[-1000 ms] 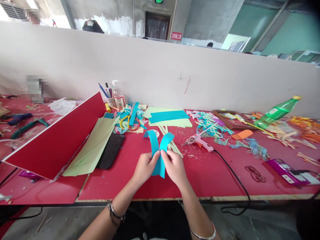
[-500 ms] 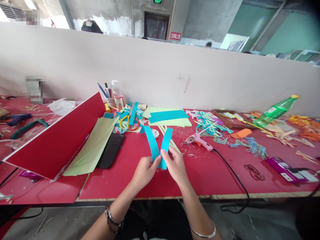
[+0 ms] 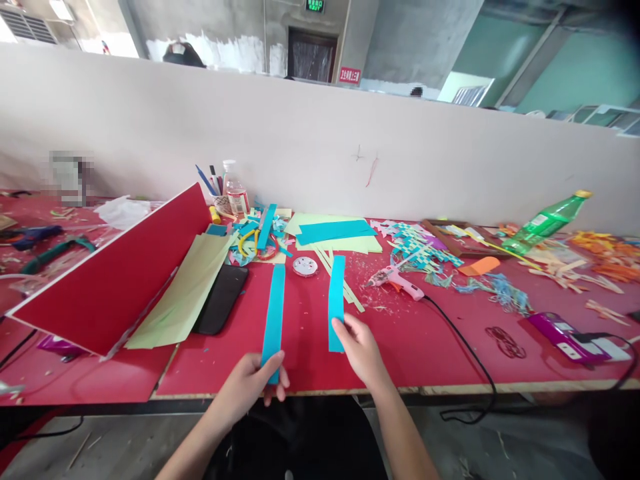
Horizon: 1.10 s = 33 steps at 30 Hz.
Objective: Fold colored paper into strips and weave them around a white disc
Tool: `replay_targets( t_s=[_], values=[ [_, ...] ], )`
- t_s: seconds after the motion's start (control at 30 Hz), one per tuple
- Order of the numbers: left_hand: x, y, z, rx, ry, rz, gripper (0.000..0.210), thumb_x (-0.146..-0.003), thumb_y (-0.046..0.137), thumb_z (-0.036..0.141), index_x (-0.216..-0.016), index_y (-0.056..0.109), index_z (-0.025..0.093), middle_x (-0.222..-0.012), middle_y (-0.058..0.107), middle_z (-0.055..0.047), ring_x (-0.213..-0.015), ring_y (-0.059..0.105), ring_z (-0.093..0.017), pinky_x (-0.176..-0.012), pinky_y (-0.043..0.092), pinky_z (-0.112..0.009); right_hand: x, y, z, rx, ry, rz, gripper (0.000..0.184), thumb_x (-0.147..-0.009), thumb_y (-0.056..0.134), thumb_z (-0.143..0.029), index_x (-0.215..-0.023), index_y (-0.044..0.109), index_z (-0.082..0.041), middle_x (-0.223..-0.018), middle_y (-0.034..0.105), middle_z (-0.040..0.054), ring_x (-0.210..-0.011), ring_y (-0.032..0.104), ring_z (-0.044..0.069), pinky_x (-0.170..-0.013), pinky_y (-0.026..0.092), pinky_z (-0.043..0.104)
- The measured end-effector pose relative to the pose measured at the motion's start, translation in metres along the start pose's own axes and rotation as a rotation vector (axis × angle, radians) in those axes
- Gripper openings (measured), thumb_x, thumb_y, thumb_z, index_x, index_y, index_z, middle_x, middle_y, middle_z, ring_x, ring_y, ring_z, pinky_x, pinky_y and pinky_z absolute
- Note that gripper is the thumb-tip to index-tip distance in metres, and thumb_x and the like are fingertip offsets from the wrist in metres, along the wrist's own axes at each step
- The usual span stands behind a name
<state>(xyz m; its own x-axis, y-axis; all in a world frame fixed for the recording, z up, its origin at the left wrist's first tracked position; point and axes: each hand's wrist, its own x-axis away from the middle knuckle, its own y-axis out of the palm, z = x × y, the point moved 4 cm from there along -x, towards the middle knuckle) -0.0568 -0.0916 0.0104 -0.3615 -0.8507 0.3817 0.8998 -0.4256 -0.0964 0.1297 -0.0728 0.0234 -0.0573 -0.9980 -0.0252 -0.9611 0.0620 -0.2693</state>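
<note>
My left hand (image 3: 257, 380) pinches the lower end of a blue paper strip (image 3: 275, 307) near the table's front edge. A second blue paper strip (image 3: 337, 287) is gripped near its lower end by my right hand (image 3: 357, 343). The two strips stand apart, both pointing away from me. Between and beyond them lies a round white disc (image 3: 305, 267). Several thin pale strips (image 3: 350, 290) lie just behind the right-hand strip. To the right of these rests a pink glue gun (image 3: 397, 280) with a black cord.
Left of my hands are a black phone (image 3: 220, 303), pale green sheets (image 3: 173, 300) and an upright red board (image 3: 125, 280). Blue sheets (image 3: 335, 231), paper scraps and scissors (image 3: 245, 243) lie at the back. A green bottle (image 3: 547, 223) and purple power strip (image 3: 570, 337) are on the right.
The two blue strips, close together before, are now apart. My left hand has moved left and towards me with one; my right hand has shifted slightly towards me with the other.
</note>
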Motion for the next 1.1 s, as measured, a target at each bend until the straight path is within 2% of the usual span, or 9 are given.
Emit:
replay_targets(
  t_s=[0.23,0.37,0.6,0.7,0.77,0.83,0.93,1.03,1.1],
  values=[
    [0.039,0.002,-0.038,0.106,-0.196,-0.037,0.056,-0.060,0.047,0.066,-0.069,0.056,0.012,-0.044,0.055,0.000,-0.034,0.040,-0.007,-0.037,0.029,-0.019,0.010,0.006,0.023,0.059,-0.023,-0.027,0.027,-0.078,0.043,-0.042,-0.068,0.048,-0.017,-0.057,0.038,-0.0027,-0.053,0.038,0.011,-0.048,0.033,0.021],
    [0.046,0.001,-0.052,0.257,-0.246,0.063,0.057,-0.057,0.051,0.066,-0.080,0.054,0.014,-0.045,0.054,0.003,-0.035,0.041,-0.006,-0.038,0.030,-0.017,0.012,0.009,0.026,0.128,-0.063,-0.023,0.028,-0.078,0.042,-0.042,-0.064,0.042,-0.018,-0.056,0.033,-0.0041,-0.051,0.035,0.010,-0.046,0.029,0.020],
    [0.044,-0.002,-0.047,0.341,-0.175,0.143,0.048,-0.063,0.051,0.061,-0.065,0.054,0.013,-0.039,0.047,0.003,-0.032,0.033,-0.004,-0.037,0.026,-0.017,0.015,0.009,0.022,0.211,-0.131,0.010,0.027,-0.079,0.042,-0.039,-0.061,0.040,-0.018,-0.053,0.033,-0.0050,-0.049,0.033,0.009,-0.046,0.027,0.020],
    [0.038,-0.002,-0.049,0.549,-0.215,0.091,0.047,-0.066,0.050,0.060,-0.075,0.058,0.014,-0.047,0.046,0.006,-0.033,0.024,-0.001,-0.040,0.028,-0.017,0.016,0.009,0.020,0.227,-0.158,0.026,0.026,-0.079,0.042,-0.037,-0.062,0.044,-0.017,-0.053,0.037,-0.0043,-0.049,0.037,0.009,-0.047,0.028,0.020],
    [0.036,-0.005,-0.053,0.630,-0.227,0.053,0.048,-0.066,0.051,0.058,-0.086,0.060,0.016,-0.060,0.051,0.004,-0.038,0.028,-0.001,-0.045,0.033,-0.018,0.016,0.008,0.021,0.221,-0.165,0.034,0.024,-0.080,0.041,-0.036,-0.069,0.049,-0.017,-0.057,0.045,-0.0021,-0.053,0.044,0.011,-0.048,0.032,0.020],
    [0.037,-0.011,-0.056,0.562,-0.209,-0.005,0.048,-0.066,0.054,0.056,-0.091,0.060,0.016,-0.066,0.055,0.002,-0.042,0.035,-0.002,-0.048,0.034,-0.018,0.016,0.007,0.025,0.213,-0.166,0.056,0.023,-0.080,0.041,-0.036,-0.082,0.053,-0.016,-0.065,0.054,0.0016,-0.060,0.051,0.014,-0.052,0.038,0.022],
    [0.051,-0.015,-0.056,0.250,-0.205,-0.233,0.042,-0.065,0.056,0.054,-0.073,0.061,0.013,-0.053,0.055,0.001,-0.039,0.037,-0.004,-0.043,0.029,-0.017,0.017,0.002,0.026,0.319,-0.242,0.153,0.026,-0.082,0.040,-0.033,-0.097,0.053,-0.016,-0.078,0.061,0.0067,-0.069,0.057,0.017,-0.057,0.043,0.025],
    [0.069,-0.010,-0.042,0.047,-0.150,-0.426,0.043,-0.067,0.052,0.056,-0.061,0.056,0.014,-0.049,0.053,0.000,-0.041,0.041,-0.006,-0.042,0.029,-0.018,0.022,-0.002,0.015,0.620,-0.509,0.225,0.024,-0.084,0.039,-0.023,-0.095,0.059,-0.017,-0.080,0.063,0.0082,-0.072,0.057,0.017,-0.064,0.043,0.027],
    [0.071,-0.002,-0.022,-0.076,0.024,-0.386,0.036,-0.071,0.050,0.051,-0.069,0.057,0.016,-0.059,0.057,-0.002,-0.050,0.048,-0.010,-0.049,0.037,-0.020,0.027,-0.003,0.006,0.824,-0.686,0.227,0.024,-0.084,0.040,-0.017,-0.093,0.062,-0.017,-0.079,0.063,0.0075,-0.073,0.055,0.017,-0.067,0.041,0.029]
  ],
)
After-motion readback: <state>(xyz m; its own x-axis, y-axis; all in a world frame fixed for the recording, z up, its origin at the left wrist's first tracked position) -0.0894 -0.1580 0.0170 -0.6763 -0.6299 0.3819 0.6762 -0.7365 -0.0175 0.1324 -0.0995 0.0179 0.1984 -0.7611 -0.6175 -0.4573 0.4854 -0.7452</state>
